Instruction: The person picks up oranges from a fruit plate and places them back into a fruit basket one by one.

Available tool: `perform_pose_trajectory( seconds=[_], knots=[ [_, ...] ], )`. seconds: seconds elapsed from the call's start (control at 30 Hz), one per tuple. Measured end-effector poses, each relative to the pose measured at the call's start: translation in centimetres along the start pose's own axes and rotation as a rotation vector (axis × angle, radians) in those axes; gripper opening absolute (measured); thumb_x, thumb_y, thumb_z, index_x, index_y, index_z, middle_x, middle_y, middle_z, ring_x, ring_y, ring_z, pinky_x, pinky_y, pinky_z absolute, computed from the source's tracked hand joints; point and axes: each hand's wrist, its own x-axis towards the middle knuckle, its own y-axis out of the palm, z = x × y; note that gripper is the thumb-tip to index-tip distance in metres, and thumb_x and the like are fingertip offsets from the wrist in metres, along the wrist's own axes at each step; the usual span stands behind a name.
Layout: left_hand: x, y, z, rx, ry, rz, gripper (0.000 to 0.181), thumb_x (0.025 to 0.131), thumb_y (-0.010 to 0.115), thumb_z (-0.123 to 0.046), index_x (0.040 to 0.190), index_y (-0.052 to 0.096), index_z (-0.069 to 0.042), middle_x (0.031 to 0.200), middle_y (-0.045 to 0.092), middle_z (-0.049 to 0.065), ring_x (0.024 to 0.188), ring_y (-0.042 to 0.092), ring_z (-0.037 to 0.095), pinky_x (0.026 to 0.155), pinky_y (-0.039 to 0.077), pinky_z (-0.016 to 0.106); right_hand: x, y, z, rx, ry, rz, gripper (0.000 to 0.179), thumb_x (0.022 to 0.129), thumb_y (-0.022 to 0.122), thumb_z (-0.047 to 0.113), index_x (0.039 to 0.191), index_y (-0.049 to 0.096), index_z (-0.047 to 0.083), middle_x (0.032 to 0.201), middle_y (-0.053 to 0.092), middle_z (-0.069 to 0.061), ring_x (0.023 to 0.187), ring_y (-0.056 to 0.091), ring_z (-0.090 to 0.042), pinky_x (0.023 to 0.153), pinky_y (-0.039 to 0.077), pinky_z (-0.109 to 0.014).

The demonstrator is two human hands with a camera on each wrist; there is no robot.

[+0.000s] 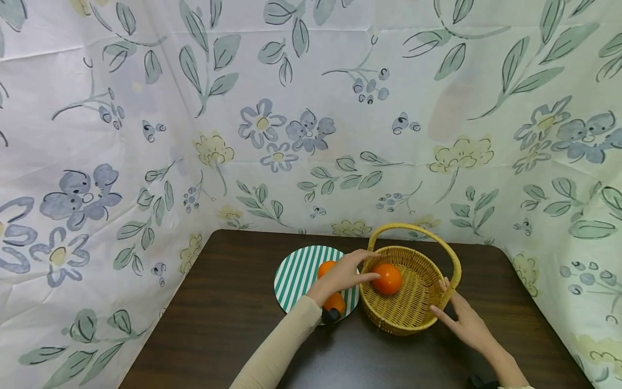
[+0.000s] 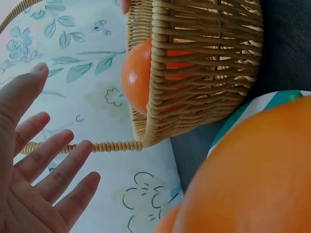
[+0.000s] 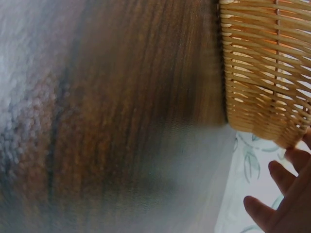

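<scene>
Left hand is held beside the left rim of the basket, its fingers spread and nothing grasped; the right rim is touched by the extended fingers of the right hand. One orange fruit is contained in the basket, two fruits on the striped mat. Each is judged light, firm and slippery, best gripped round its widest part. Three fruits, one basket and one mat are counted on the desk.

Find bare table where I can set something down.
Bare table lies left of the striped disc and, beyond the right hand, right of the basket. It's crowded between disc and basket, under the left hand.
</scene>
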Motion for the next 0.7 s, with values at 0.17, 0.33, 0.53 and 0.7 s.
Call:
perform_pose_trajectory(
  seconds=[0.17,0.33,0.53,0.7],
  knots=[
    [-0.2,-0.1,0.5,-0.035,-0.001,-0.008,0.054,0.088,0.056,-0.05,0.136,0.044,-0.03,0.136,0.048,-0.004,0.123,0.047,0.016,0.099,0.042,0.031,0.1,-0.1,0.0,0.0,-0.004,-0.005,0.076,0.092,0.057,0.032,0.15,0.013,0.011,0.156,0.0,-0.009,0.132,0.019,-0.052,0.092,0.024,-0.07],
    [-0.6,-0.1,0.9,-0.032,0.0,-0.013,0.057,0.087,0.053,-0.055,0.137,0.042,-0.031,0.137,0.046,-0.007,0.123,0.047,0.015,0.099,0.042,0.031,0.1,-0.1,-0.2,0.0,-0.002,-0.005,0.076,0.092,0.057,0.033,0.15,0.014,0.009,0.155,0.001,-0.011,0.131,0.019,-0.053,0.092,0.024,-0.07],
    [-1.0,-0.4,1.0,-0.011,-0.016,-0.008,0.057,0.087,0.055,-0.052,0.138,0.043,-0.028,0.135,0.049,-0.002,0.115,0.049,0.01,0.094,0.045,0.03,0.1,0.0,-0.2,-0.001,0.002,-0.001,0.077,0.092,0.057,0.033,0.15,0.012,0.012,0.156,0.0,-0.01,0.131,0.019,-0.053,0.092,0.024,-0.07],
    [-1.4,-0.5,1.3,0.002,-0.04,0.001,0.06,0.087,0.055,-0.051,0.139,0.044,-0.023,0.135,0.048,-0.003,0.117,0.049,0.012,0.095,0.044,0.032,0.0,0.0,-0.1,0.003,0.002,0.001,0.076,0.092,0.057,0.033,0.15,0.012,0.012,0.156,0.001,-0.01,0.132,0.019,-0.052,0.091,0.024,-0.07]
  ],
)
